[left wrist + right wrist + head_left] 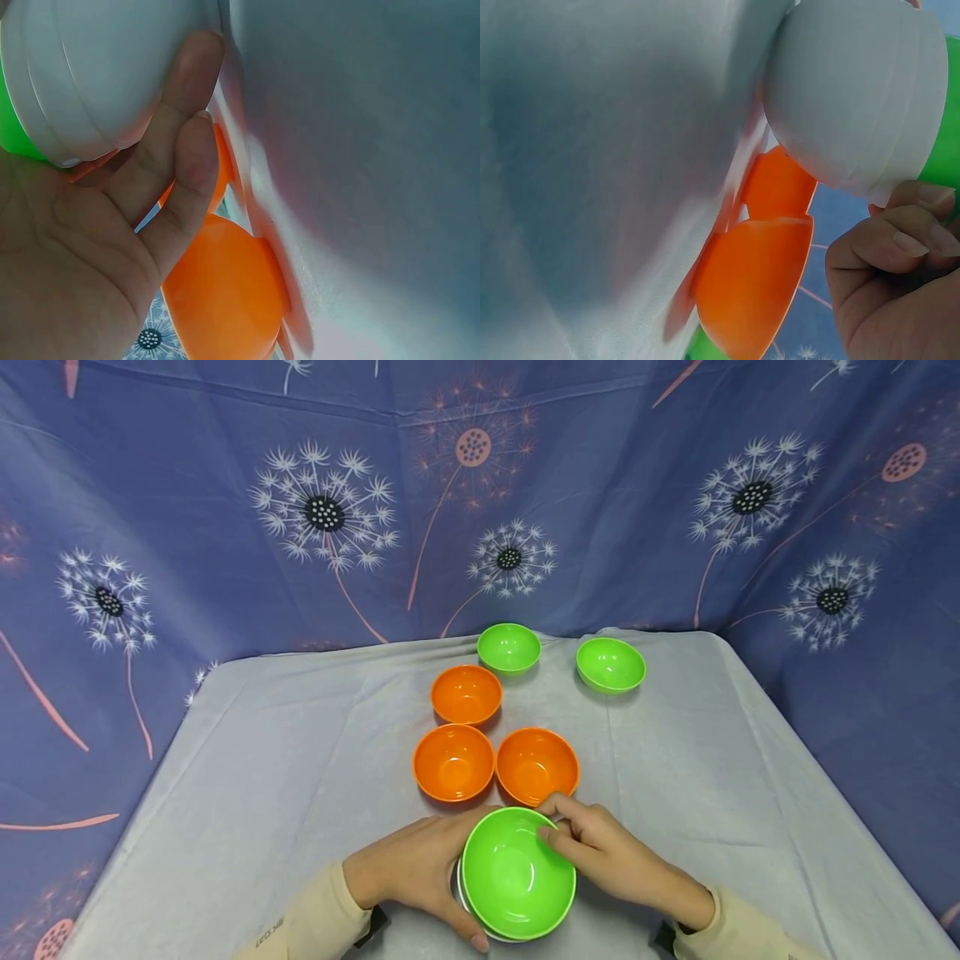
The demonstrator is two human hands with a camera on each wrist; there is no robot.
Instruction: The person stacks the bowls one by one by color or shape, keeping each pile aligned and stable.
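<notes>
A green bowl [517, 877] sits inside a white bowl [855, 90] near the front of the table; faint lines round the white side suggest more than one nested, but I cannot tell. My left hand [420, 864] holds the white bowl from the left, thumb in front and fingers along its far side, also seen in the left wrist view. My right hand [611, 852] pinches the green bowl's right rim, thumb inside and fingers curled outside. Just beyond stand two orange bowls, a left one [453, 764] and a right one [536, 764].
A third orange bowl [466, 695] stands behind the left one. Farther back are two more green bowls, one in the middle [509, 649] and one to the right [611, 666]. A pale cloth [300, 760] covers the table, and a blue dandelion-print curtain [600, 510] hangs behind it.
</notes>
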